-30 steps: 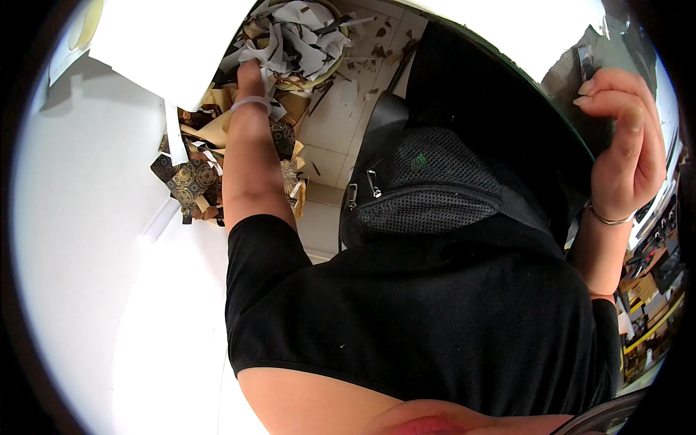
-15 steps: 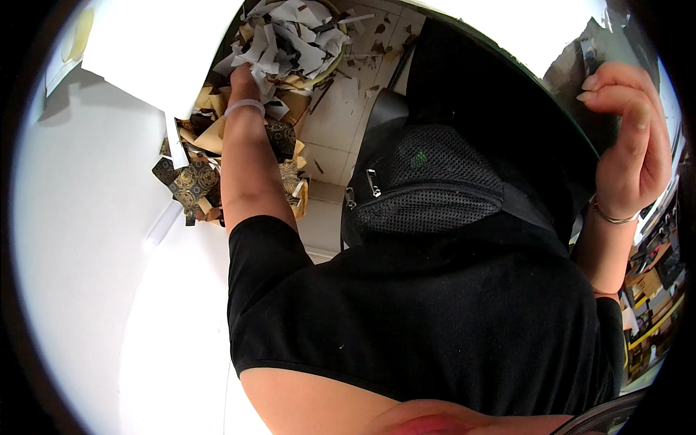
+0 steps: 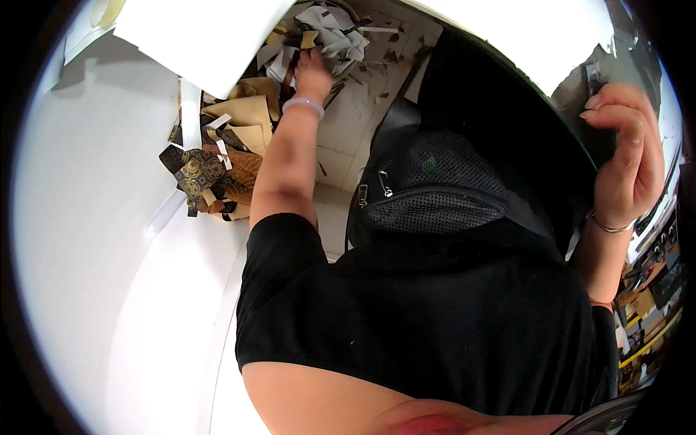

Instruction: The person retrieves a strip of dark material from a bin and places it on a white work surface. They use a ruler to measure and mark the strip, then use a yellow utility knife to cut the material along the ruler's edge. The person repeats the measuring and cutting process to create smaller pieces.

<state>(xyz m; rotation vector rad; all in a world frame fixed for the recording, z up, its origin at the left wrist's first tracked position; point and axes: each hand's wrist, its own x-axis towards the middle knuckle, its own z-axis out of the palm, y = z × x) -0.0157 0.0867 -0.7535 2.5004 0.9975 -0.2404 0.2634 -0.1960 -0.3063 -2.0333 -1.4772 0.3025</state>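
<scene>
My left hand (image 3: pixel 313 76), wearing a pale bracelet, reaches down into a heap of white paper scraps (image 3: pixel 341 36). Its fingers are bent and close together at the edge of the heap. A small yellowish scrap (image 3: pixel 310 39) shows just beyond the fingertips; what they grip, if anything, is hidden. On the right, my right hand (image 3: pixel 629 156) is raised beside the white tabletop (image 3: pixel 536 36), its fingers loosely curled and apart from the thumb. No object shows in it. Its fingertips are near a dark grey patch (image 3: pixel 576 90) by the table's edge.
Tan paper pieces (image 3: pixel 246 119) and black-and-gold patterned offcuts (image 3: pixel 201 172) are piled left of my forearm. Small bits litter the tiled floor (image 3: pixel 348 123). A black mesh bag (image 3: pixel 435 181) lies across my front. Mixed goods (image 3: pixel 649 304) are at far right.
My left hand has shifted right and slightly up, and more of it shows above the scraps. The view has shifted a little. My right hand keeps its pose.
</scene>
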